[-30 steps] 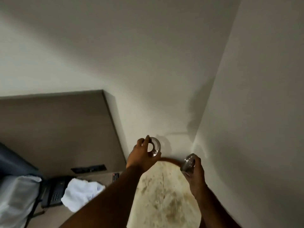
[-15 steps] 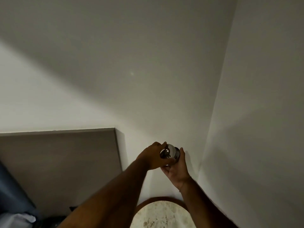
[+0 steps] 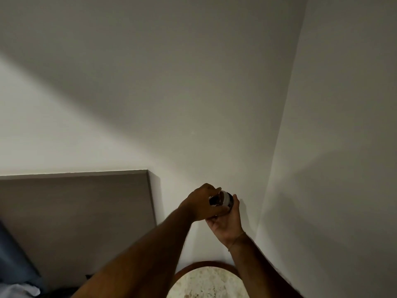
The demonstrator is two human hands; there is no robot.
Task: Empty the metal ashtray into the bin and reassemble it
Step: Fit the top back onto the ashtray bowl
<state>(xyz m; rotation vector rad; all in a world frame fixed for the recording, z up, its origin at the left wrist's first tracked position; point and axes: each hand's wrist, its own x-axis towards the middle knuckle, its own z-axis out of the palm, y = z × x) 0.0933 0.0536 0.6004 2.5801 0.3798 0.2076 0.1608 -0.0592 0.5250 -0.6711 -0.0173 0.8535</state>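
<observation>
The metal ashtray (image 3: 226, 200) is a small shiny round thing held up in front of the wall, above the far edge of the table. My right hand (image 3: 225, 225) cups its body from below and the right. My left hand (image 3: 203, 204) closes over its top piece from the left, fingers wrapped on the lid. Both hands touch each other around it, and most of the ashtray is hidden by my fingers. No bin is in view.
A round marble-topped table (image 3: 207, 282) with a dark wooden rim lies low in the middle. A grey headboard panel (image 3: 75, 211) stands at left against the white wall. The wall corner (image 3: 277, 168) runs close on the right.
One second ago my hands were apart, the left with the ring-shaped lid and the right with the body. They have come together, the lid now on the body. The view has tilted up.
</observation>
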